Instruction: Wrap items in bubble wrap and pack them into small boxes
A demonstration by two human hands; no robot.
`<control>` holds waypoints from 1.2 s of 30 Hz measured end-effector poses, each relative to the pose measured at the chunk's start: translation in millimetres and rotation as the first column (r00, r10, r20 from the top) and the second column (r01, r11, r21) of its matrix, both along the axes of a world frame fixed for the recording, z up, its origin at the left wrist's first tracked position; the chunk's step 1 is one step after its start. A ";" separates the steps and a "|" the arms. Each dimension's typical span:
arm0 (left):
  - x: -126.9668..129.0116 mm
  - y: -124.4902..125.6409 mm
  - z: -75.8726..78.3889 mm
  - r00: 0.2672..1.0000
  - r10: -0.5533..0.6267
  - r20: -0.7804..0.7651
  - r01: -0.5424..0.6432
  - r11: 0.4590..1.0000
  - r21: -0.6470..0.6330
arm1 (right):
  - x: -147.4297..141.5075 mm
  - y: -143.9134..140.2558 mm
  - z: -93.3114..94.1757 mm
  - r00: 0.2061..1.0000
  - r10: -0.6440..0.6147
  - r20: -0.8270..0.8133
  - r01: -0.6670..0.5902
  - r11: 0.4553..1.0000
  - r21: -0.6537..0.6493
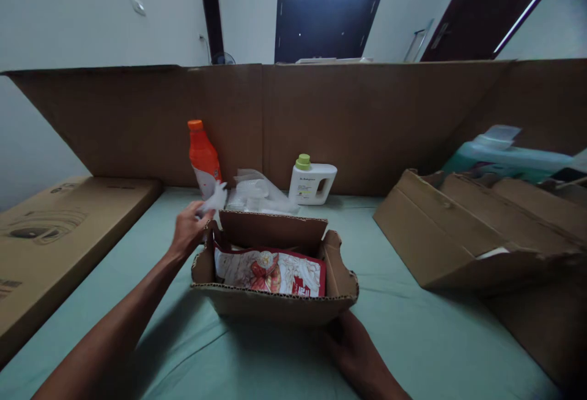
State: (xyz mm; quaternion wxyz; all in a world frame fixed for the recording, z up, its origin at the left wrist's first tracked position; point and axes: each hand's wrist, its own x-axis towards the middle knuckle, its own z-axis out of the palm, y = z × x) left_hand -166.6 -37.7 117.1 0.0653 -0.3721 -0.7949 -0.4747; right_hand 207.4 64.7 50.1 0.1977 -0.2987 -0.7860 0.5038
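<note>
1. Box (275,299), small, corrugated, open on top, near the front middle of the green bed (403,333); flaps spread outward, so the inside lies open to reach.
2. Red-and-white pouch (270,271) inside, leaning against the near wall, nearly filling the box's width.
3. Left hand (187,229) at the box's far left corner, fingers pinched shut on a crumpled white wrapper (215,199), lifted just above the flap; looks like light plastic or paper, hence a fingertip pinch rather than a full grip.
4. Right hand (351,342) low at the near right corner of the box, pressed against its front wall, seemingly steadying it; mostly in shadow, so cannot tell whether fingers curl closed or lie flat.
5. Beyond the box, toward the back edge of the bed: orange bottle (203,158) upright at left, clear plastic bag (259,195) crumpled in the middle, white jug (312,183) with green cap at right, all standing apart from the box.
6. Tall cardboard wall (367,118) closing off the back edge, keeping things from sliding off.
7. Flat carton (59,235) along the left edge; large torn carton (468,235) on the right, with a teal pack (509,158) behind it.
8. Raised back flap and the bag just behind it crowding the left hand's space; right side hemmed in by the large carton.
</note>
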 end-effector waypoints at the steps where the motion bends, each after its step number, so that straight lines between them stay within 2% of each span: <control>1: 3.1 -22.6 3.9 1.000 0.025 0.015 -0.025 1.000 0.015 | -0.4 -0.6 1.4 1.000 0.000 0.003 0.000 1.000 0.023; 3: 16.0 -75.0 8.0 0.992 0.109 0.066 -0.113 0.992 0.061 | -1.7 -2.0 3.6 1.000 0.009 0.001 -0.009 0.998 0.063; 5: 39.4 -126.7 5.9 0.951 0.239 0.194 -0.266 0.956 0.122 | -4.1 -2.6 4.4 1.000 0.018 -0.006 -0.018 0.997 0.079; 8: 88.6 -179.4 -5.7 0.894 0.272 0.357 -0.353 0.917 0.185 | -8.8 0.1 2.1 1.000 0.014 0.004 -0.015 0.997 0.080; 11: 133.8 -196.5 -18.8 0.866 0.209 0.454 -0.321 0.929 0.184 | -8.6 5.7 2.4 0.998 0.027 0.059 -0.034 0.992 0.125; 14: 160.7 -198.3 -26.7 0.853 0.176 0.491 -0.290 0.942 0.166 | 5.8 1.0 15.9 0.989 -0.090 0.114 0.048 0.945 0.325; 16: 172.7 -198.0 -30.0 0.863 0.137 0.487 -0.246 0.955 0.167 | 20.0 -17.1 31.8 0.973 -0.216 0.075 0.158 0.870 0.466; 17: 178.6 -197.2 -31.5 0.875 0.109 0.471 -0.209 0.964 0.165 | 25.6 -31.5 40.3 0.971 -0.234 0.048 0.182 0.853 0.489; 18: 185.1 -195.4 -33.1 0.890 0.074 0.449 -0.164 0.973 0.163 | 29.0 -48.8 48.3 0.979 -0.203 0.032 0.164 0.867 0.470; 20: 199.8 -188.9 -35.9 0.911 -0.039 0.411 -0.031 0.986 0.161 | 26.5 -87.1 60.1 1.000 -0.018 0.016 0.011 0.943 0.333; 22: 214.9 -180.3 -37.7 0.890 -0.213 0.404 0.157 0.973 0.167 | 13.1 -121.1 63.6 0.981 0.194 -0.034 -0.187 0.973 0.135; 23: 221.3 -176.5 -38.3 0.864 -0.292 0.411 0.239 0.955 0.177 | 4.5 -133.3 62.0 0.967 0.245 -0.075 -0.242 0.969 0.042; 25: 228.9 -172.5 -39.5 0.808 -0.385 0.447 0.320 0.923 0.216 | -11.2 -145.8 53.8 0.965 0.218 -0.146 -0.236 0.965 -0.118; 28: 224.8 -179.8 -42.4 0.716 -0.361 0.598 0.229 0.930 0.287 | -21.6 -140.9 38.5 0.982 0.044 -0.181 -0.095 0.956 -0.279; 31: 208.6 -197.8 -42.5 0.550 -0.327 0.768 0.040 0.929 0.367 | -17.2 -125.3 32.2 0.963 -0.106 -0.247 -0.015 0.896 -0.444; 34: 188.4 -212.8 -34.0 0.399 -0.404 0.823 -0.167 0.851 0.499 | -5.0 -107.3 36.4 0.917 -0.283 -0.283 0.039 0.767 -0.641; 36: 172.3 -216.9 -26.9 0.355 -0.460 0.814 -0.254 0.790 0.558 | 6.7 -93.4 40.6 0.880 -0.393 -0.266 0.115 0.720 -0.684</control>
